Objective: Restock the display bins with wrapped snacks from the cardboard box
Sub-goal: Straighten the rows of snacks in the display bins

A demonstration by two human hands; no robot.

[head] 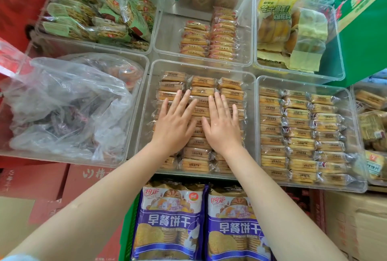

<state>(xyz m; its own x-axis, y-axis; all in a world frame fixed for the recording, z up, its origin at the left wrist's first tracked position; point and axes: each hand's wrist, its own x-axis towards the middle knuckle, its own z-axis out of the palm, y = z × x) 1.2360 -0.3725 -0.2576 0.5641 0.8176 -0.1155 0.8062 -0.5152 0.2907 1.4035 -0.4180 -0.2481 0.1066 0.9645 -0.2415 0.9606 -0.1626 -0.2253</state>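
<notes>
A clear plastic display bin (146, 101) in the middle holds three tidy columns of wrapped golden biscuit snacks (202, 81). My left hand (174, 123) lies flat, palm down, on the left and middle columns. Beside it, my right hand (223, 123) lies flat on the middle and right columns. Fingers of both are spread and hold nothing. A brown cardboard box (356, 223) shows at the lower right, its inside hidden.
More clear bins surround the middle one: similar snacks at right (301, 135), a crumpled plastic bag at left (69, 101), orange packs behind (209, 41). Two purple biscuit bags (169, 219) stand in a green crate below. Red cartons (33, 179) sit lower left, a green box (364, 22) upper right.
</notes>
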